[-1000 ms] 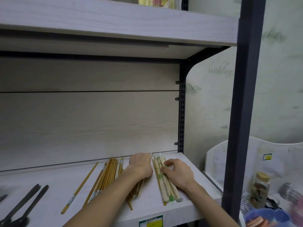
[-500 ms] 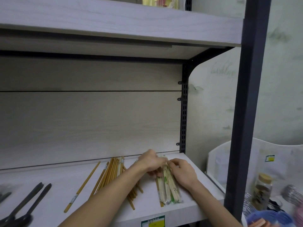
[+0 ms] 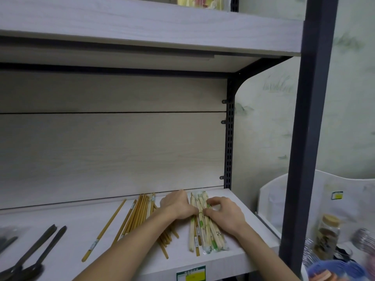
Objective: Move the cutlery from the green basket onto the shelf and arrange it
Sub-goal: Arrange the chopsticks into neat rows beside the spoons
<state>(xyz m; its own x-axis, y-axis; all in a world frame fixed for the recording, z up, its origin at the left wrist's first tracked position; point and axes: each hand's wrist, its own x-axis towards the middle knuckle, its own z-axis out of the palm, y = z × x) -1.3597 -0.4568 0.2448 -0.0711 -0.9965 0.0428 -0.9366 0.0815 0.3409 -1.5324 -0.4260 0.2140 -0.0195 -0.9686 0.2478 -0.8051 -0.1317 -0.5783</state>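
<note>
On the pale wooden shelf [image 3: 81, 224] lies a bundle of light, plastic-wrapped chopsticks [image 3: 205, 230] near the right end. My left hand [image 3: 178, 205] presses against the bundle's left side, fingers curled down. My right hand [image 3: 223, 213] rests on its right side, fingertips pinching the wrapped sticks. A pile of brown bamboo chopsticks [image 3: 140, 213] lies just left of my left hand, with one single stick [image 3: 105, 228] apart from it. Dark spoons [image 3: 34, 254] lie at the far left. The green basket is not in view.
A black steel post [image 3: 304, 138] stands at the shelf's right front corner. Beyond it are a white rack [image 3: 284, 195], a glass jar [image 3: 328, 234] and a blue basket [image 3: 334, 270]. An upper shelf board [image 3: 142, 23] hangs overhead.
The wrapped bundle was lifted at its far end between both hands, then laid flat again. Both hands now press it from either side, slightly farther back.
</note>
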